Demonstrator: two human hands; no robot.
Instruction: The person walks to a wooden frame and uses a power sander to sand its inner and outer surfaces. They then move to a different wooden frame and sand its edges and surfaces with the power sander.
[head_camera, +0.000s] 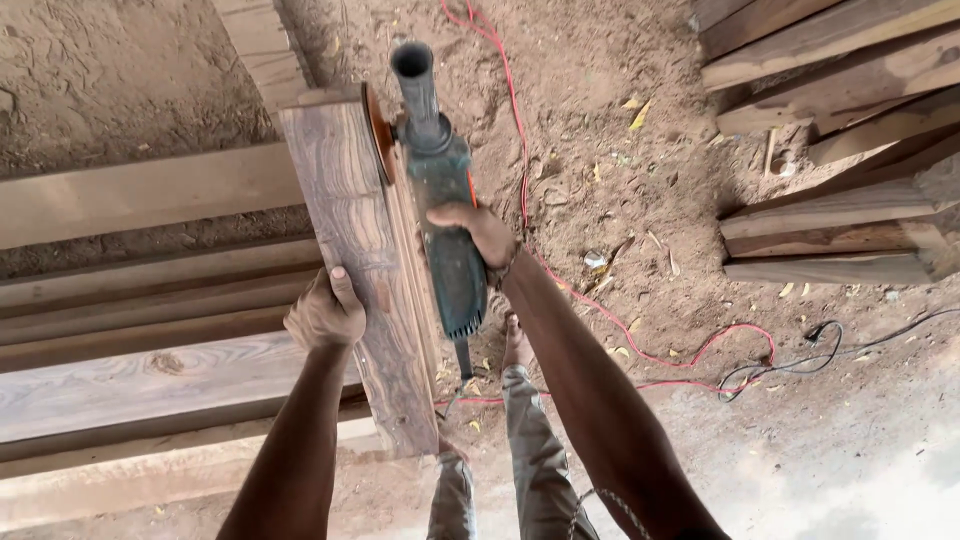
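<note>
Your grinder (447, 200) is dark teal with an orange-brown disc (379, 130). The plank (360, 260) shows grey-brown streaked grain. A red cord (600, 305) and black cord (800, 362) cross tan dirt ground (620, 150).

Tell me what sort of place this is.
Probably an outdoor woodworking or timber yard: bare dirt ground, stacked planks, and a right hand running an angle grinder along a wooden beam steadied by the left hand.
</note>
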